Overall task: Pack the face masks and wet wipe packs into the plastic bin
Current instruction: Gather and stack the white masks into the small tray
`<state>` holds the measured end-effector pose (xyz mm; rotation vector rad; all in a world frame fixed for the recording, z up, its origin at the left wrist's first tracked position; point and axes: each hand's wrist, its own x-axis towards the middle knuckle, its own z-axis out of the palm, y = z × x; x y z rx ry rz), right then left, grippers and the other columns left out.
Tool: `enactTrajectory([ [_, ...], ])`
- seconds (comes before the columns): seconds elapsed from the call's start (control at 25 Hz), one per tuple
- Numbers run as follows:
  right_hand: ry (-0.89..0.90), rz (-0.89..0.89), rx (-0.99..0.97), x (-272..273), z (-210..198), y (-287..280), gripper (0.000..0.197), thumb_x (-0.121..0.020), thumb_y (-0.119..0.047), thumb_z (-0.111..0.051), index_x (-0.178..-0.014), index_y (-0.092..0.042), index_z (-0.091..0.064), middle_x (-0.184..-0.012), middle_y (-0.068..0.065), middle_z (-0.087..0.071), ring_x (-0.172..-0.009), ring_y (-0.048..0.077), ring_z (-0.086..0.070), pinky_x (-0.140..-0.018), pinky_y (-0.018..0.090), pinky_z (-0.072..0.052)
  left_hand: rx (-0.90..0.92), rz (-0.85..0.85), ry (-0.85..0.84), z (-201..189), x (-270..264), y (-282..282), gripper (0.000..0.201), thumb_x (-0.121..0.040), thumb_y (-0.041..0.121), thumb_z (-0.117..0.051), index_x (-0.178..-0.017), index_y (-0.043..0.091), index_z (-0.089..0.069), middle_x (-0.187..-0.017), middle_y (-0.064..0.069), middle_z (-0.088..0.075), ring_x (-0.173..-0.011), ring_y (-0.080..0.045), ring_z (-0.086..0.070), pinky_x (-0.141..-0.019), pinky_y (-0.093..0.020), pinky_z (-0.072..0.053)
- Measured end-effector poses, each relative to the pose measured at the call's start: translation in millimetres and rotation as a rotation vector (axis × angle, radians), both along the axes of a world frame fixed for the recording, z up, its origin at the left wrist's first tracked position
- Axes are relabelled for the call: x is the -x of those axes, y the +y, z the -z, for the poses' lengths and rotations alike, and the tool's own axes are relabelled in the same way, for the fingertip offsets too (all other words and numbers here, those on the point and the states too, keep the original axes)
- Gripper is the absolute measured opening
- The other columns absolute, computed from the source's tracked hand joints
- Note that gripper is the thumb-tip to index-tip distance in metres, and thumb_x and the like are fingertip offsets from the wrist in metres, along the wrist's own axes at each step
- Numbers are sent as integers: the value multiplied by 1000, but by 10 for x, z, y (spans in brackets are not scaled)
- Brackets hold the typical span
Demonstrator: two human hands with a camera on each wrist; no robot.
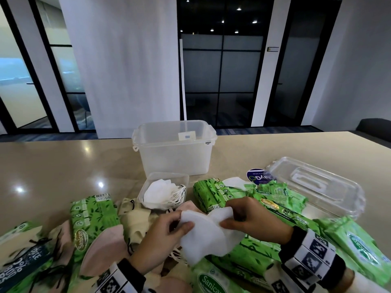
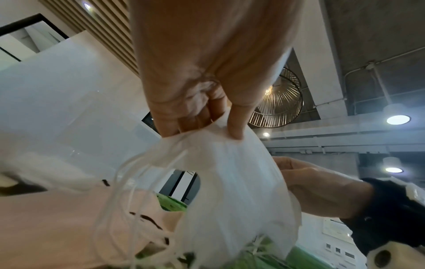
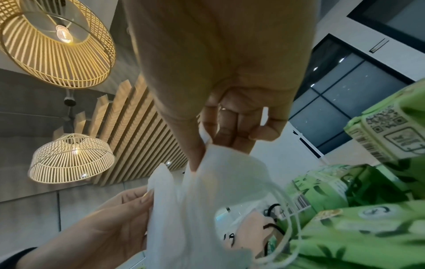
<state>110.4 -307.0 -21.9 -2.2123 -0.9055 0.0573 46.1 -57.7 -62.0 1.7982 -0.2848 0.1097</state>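
Both hands hold a stack of white face masks (image 1: 206, 235) just above the pile at the table's near edge. My left hand (image 1: 167, 231) pinches its left side, thumb on top; the left wrist view shows the same masks (image 2: 230, 182) pinched by my left hand (image 2: 207, 125). My right hand (image 1: 243, 216) pinches the right side, seen up close on the masks (image 3: 195, 209) by my right hand (image 3: 207, 145). The clear plastic bin (image 1: 175, 149) stands open behind, with no masks or packs visible inside. Green wet wipe packs (image 1: 93, 216) (image 1: 281, 210) and pink and beige masks (image 1: 101, 248) lie around.
A small clear tub (image 1: 167, 178) holding white masks sits in front of the bin. The bin's clear lid (image 1: 317, 187) lies upside down at the right. A round blue-labelled item (image 1: 257, 176) sits beside it. Bare tabletop (image 1: 53, 166) stretches to the left.
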Motion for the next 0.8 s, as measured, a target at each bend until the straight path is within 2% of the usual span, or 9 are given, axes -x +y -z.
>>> enactTrajectory([
  [0.12,67,90,-104,-29,66,-60,28,-84,-30,-71,-61,-30,-57,-51,-13,-43,-50,2,-35,-51,23,-27,148,-42,31,39,-4,45,52,-69,49,-68,-107,12,-70,-105,-1,-74,-101,-17,-68,-87,-30,-55],
  [0.28,142,123,-178,1,54,-52,23,-79,-48,-68,-59,-36,-67,-66,-15,-53,-57,8,-46,-56,25,-36,289,-64,68,37,26,40,43,-78,41,-69,-108,10,-68,-104,-4,-74,-98,-15,-69,-78,-20,-53],
  [0.36,178,100,-185,31,28,-25,21,-83,-36,-70,-63,-33,-69,-60,-8,-59,-52,7,-49,-53,24,-38,329,-96,75,13,24,24,29,-85,31,-69,-104,9,-69,-101,-5,-75,-93,-16,-69,-75,-19,-52],
  [0.4,225,75,-215,47,21,-8,19,-86,-26,-70,-67,-27,-70,-58,-1,-63,-50,10,-53,-52,23,-42,346,-112,76,13,25,14,26,-83,24,-65,-103,9,-69,-100,-5,-75,-93,-17,-69,-74,-19,-52],
  [0.48,363,43,-325,74,16,26,7,-86,-10,-68,-79,-9,-68,-66,12,-70,-58,22,-67,-57,30,-54,375,-138,82,15,27,-13,29,-79,21,-62,-104,9,-69,-101,-4,-75,-95,-18,-70,-74,-20,-54],
  [0.56,457,52,-407,96,44,59,8,-85,-3,-67,-88,4,-62,-75,16,-71,-69,29,-70,-68,39,-59,417,-155,96,25,34,-45,31,-80,27,-67,-106,10,-69,-103,-3,-75,-98,-17,-69,-76,-21,-55],
  [0.64,456,49,-406,114,65,87,10,-86,-3,-67,-90,4,-60,-77,20,-70,-70,26,-68,-71,41,-59,444,-151,89,26,46,-80,41,-80,37,-75,-111,11,-68,-108,0,-73,-103,-13,-67,-77,-18,-53],
  [0.68,450,31,-398,128,62,102,9,-87,-3,-66,-91,3,-61,-79,21,-70,-70,25,-67,-71,41,-59,453,-149,86,26,44,-92,43,-80,36,-75,-115,13,-67,-112,2,-72,-107,-10,-65,-78,-16,-52],
  [0.8,448,-28,-369,161,34,123,4,-87,-1,-65,-89,-5,-64,-82,22,-70,-75,26,-68,-69,37,-58,467,-120,95,-18,40,-121,38,-81,19,-64,-118,17,-64,-115,9,-70,-108,-3,-63,-78,-12,-50],
])
